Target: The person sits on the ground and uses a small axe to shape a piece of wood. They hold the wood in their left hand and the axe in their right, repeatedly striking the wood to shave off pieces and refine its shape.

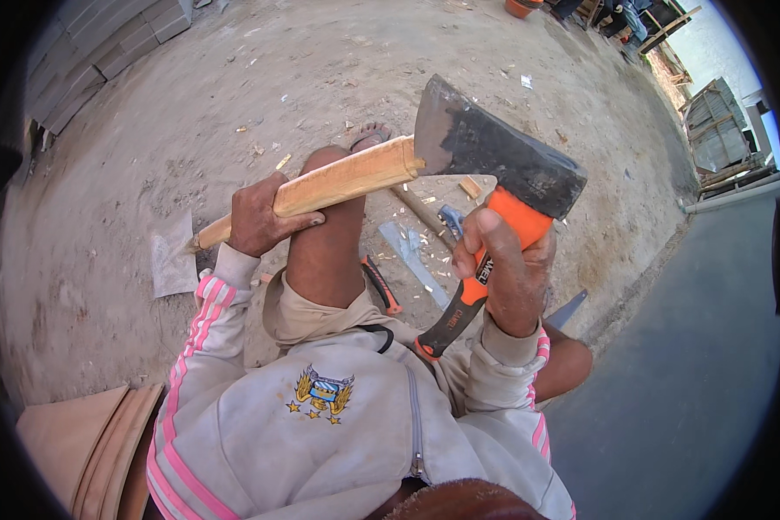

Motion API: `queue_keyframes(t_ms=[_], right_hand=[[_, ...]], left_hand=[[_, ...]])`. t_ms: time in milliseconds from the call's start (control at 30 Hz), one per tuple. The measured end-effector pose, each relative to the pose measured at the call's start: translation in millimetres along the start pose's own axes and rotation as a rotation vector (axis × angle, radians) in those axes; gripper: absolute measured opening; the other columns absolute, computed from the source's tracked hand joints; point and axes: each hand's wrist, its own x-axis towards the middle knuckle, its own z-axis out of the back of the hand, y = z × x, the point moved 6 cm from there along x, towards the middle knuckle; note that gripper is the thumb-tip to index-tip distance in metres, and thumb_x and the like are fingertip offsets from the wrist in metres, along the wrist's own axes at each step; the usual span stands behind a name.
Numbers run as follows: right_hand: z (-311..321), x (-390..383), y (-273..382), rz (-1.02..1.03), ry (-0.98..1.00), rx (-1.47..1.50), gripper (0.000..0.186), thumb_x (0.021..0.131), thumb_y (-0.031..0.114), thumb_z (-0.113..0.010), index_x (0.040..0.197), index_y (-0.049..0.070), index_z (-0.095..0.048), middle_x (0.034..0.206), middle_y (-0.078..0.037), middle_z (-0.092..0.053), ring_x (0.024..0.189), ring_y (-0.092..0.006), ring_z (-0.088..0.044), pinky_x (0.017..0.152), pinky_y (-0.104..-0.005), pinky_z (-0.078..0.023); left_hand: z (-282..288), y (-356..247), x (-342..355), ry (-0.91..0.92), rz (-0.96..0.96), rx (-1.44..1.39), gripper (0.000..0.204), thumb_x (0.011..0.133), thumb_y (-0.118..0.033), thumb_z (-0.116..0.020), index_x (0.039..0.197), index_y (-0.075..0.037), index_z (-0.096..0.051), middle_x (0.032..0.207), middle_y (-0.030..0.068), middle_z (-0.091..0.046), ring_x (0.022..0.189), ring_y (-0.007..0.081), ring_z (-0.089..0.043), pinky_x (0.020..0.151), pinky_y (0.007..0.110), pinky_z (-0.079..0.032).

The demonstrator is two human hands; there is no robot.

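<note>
At the upper left of the frame, a stack of grey concrete blocks (104, 48) lies at the edge of the sandy, chip-strewn ground (321, 69). Lower left, curved brown wooden boards (95, 442) sit beside the person's sleeve. A flat grey scrap of sheet (172, 256) lies on the ground just left of the left hand (256, 217), which is clenched around a long, pale, roughly shaped wooden piece (338, 180). That piece slants from left of centre up toward the middle of the frame, passing over the person's raised bare knee (325, 251). Its upper end touches the edge of the dark steel hatchet head (494, 152). On the ground below, between the legs, lie an orange-and-black handled tool (381, 286) and a pale blue-grey flat strip (412, 256). Right of centre, the right hand (507, 273) is gripped tight around the hatchet's orange and black handle (459, 308), just under the head. At the far right runs a grey paved surface (685, 364), with wooden crates (715, 130) in the upper right.
</note>
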Motion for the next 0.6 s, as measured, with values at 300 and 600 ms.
queue_keyframes(t_ms=[300,600], right_hand=[[0,8,3,-0.008,-0.030,0.073,0.016,0.097,0.013,-0.061,0.086,0.001,-0.057,0.066,-0.006,-0.056,0.052,-0.0128,-0.053,0.048,-0.0268,-0.042],[4,2,4,0.014,0.002,-0.054,0.014,0.098,0.014,-0.060,0.095,0.001,-0.056,0.069,-0.006,-0.054,0.051,-0.0132,-0.052,0.047,-0.0277,-0.044]], left_hand=[[-5,3,-3,0.000,-0.031,0.008,0.067,0.062,-0.065,-0.086,0.082,-0.007,-0.059,0.066,0.0129,-0.063,0.061,0.0340,-0.065,0.055,0.043,-0.050],[-5,2,-4,-0.003,-0.018,0.007,0.065,0.062,-0.063,-0.087,0.083,-0.007,-0.060,0.066,0.0128,-0.063,0.061,0.0336,-0.066,0.055,0.042,-0.051]])
